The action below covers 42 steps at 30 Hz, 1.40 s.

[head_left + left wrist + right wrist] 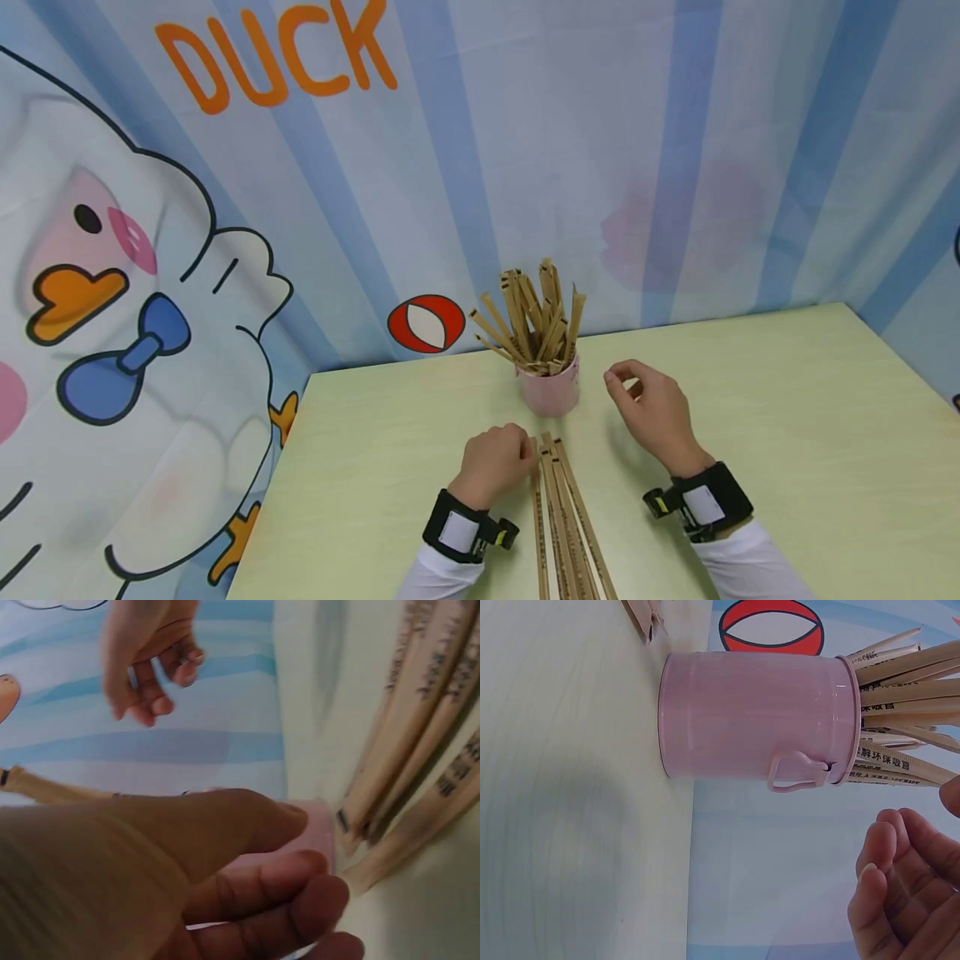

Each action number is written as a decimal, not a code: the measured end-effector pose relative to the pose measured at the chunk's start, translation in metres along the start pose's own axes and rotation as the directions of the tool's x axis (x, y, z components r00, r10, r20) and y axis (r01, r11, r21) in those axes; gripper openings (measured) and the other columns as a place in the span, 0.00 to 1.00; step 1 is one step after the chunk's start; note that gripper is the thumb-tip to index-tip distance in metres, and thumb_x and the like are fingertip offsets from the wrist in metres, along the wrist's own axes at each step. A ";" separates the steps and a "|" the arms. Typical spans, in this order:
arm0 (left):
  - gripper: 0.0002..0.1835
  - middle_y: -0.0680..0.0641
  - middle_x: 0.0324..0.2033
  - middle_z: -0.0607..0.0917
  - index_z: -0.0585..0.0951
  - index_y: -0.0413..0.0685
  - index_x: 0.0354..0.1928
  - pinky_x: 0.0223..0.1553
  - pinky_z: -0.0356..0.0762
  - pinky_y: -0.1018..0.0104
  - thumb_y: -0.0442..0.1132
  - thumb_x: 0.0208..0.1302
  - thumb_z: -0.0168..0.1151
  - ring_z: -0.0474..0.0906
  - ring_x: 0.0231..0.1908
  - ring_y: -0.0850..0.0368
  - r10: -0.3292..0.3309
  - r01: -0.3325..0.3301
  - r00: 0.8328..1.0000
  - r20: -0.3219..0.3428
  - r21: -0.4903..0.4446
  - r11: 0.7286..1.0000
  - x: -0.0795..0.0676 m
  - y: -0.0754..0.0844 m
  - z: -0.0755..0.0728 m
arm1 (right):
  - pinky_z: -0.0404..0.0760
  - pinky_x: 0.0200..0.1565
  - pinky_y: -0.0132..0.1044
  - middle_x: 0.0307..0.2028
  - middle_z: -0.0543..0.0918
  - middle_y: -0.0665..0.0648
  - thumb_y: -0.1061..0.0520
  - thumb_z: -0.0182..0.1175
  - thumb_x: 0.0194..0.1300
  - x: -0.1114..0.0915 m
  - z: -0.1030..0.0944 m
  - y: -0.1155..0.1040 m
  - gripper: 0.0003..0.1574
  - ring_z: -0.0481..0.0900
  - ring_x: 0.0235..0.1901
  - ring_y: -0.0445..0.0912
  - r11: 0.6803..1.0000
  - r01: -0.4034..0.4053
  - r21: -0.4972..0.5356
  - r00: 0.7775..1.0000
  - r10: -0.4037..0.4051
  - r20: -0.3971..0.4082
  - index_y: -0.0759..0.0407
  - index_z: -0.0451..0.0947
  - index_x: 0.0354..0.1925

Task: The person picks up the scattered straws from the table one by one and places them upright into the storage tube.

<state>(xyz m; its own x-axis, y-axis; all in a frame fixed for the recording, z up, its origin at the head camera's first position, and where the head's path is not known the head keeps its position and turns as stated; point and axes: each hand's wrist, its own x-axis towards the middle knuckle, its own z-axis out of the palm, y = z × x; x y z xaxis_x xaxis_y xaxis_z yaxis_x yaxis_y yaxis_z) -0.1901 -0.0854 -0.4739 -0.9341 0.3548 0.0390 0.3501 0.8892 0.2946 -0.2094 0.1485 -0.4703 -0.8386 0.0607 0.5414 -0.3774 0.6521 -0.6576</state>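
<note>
Several long straws in brown printed paper wrappers (567,517) lie lengthwise on the table. My left hand (491,467) is just left of their far ends, fingers loosely bent. In the left wrist view, nothing shows between its thumb and fingers, and straws (409,712) lie beyond the fingertips. My right hand (660,417) hovers right of a small pink bucket (550,396), fingers relaxed and holding nothing. The bucket stands upright, packed with more wrapped straws (555,321) that fan out over its rim. A small side handle (799,772) shows in the right wrist view.
The pale green-yellow table (375,450) ends at the back against a striped blue cloth (540,150). A large printed duck (172,467) covers the cloth on the left. The bucket stands close to that back edge.
</note>
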 end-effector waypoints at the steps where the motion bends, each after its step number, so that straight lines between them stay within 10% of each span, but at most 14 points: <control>1: 0.16 0.60 0.09 0.64 0.69 0.56 0.10 0.13 0.58 0.68 0.41 0.52 0.60 0.62 0.12 0.64 -0.008 0.007 1.000 0.029 0.022 1.000 0.000 0.001 0.003 | 0.70 0.21 0.39 0.31 0.82 0.54 0.46 0.53 0.66 0.000 0.000 0.000 0.17 0.74 0.21 0.42 1.000 0.000 0.000 1.000 0.000 -0.003 0.56 0.81 0.38; 19: 0.16 0.55 0.10 0.67 0.67 0.53 0.13 0.12 0.60 0.62 0.46 0.48 0.62 0.64 0.12 0.59 -0.026 0.020 0.999 0.024 0.231 0.973 -0.002 0.011 0.020 | 0.70 0.22 0.39 0.31 0.83 0.55 0.48 0.54 0.66 0.001 -0.002 0.001 0.16 0.74 0.22 0.43 1.000 0.000 -0.003 1.000 0.000 -0.024 0.58 0.81 0.38; 31: 0.19 0.61 0.08 0.51 0.60 0.57 0.07 0.11 0.48 0.68 0.41 0.46 0.57 0.52 0.10 0.65 -0.081 0.082 0.992 -0.095 0.005 0.997 0.000 -0.002 0.001 | 0.70 0.23 0.39 0.31 0.83 0.56 0.48 0.54 0.66 0.000 -0.006 0.003 0.16 0.74 0.23 0.43 1.000 -0.004 -0.004 1.000 0.004 -0.025 0.59 0.81 0.38; 36: 0.18 0.60 0.08 0.51 0.59 0.57 0.09 0.12 0.43 0.70 0.38 0.49 0.54 0.50 0.09 0.65 -0.094 0.076 0.958 -0.271 -0.077 0.994 -0.008 -0.005 -0.031 | 0.70 0.22 0.39 0.31 0.83 0.56 0.47 0.53 0.66 -0.001 -0.005 0.006 0.17 0.74 0.22 0.42 1.000 -0.022 -0.010 1.000 0.022 0.001 0.58 0.81 0.38; 42: 0.12 0.59 0.10 0.66 0.73 0.56 0.16 0.12 0.56 0.68 0.42 0.57 0.54 0.61 0.12 0.63 -0.180 0.139 0.865 -0.468 -0.122 0.983 -0.028 0.000 -0.079 | 0.70 0.22 0.39 0.32 0.83 0.55 0.45 0.53 0.66 -0.002 -0.003 0.008 0.19 0.73 0.22 0.42 0.999 -0.042 -0.018 0.999 0.043 0.026 0.57 0.81 0.38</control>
<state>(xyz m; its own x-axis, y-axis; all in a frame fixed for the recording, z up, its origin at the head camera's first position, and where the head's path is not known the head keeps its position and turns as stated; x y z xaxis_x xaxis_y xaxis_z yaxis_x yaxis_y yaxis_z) -0.1692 -0.1186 -0.3995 -0.9040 0.0118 0.4273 0.2060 0.8879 0.4112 -0.2097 0.1560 -0.4753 -0.8639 0.0686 0.4989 -0.3344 0.6626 -0.6702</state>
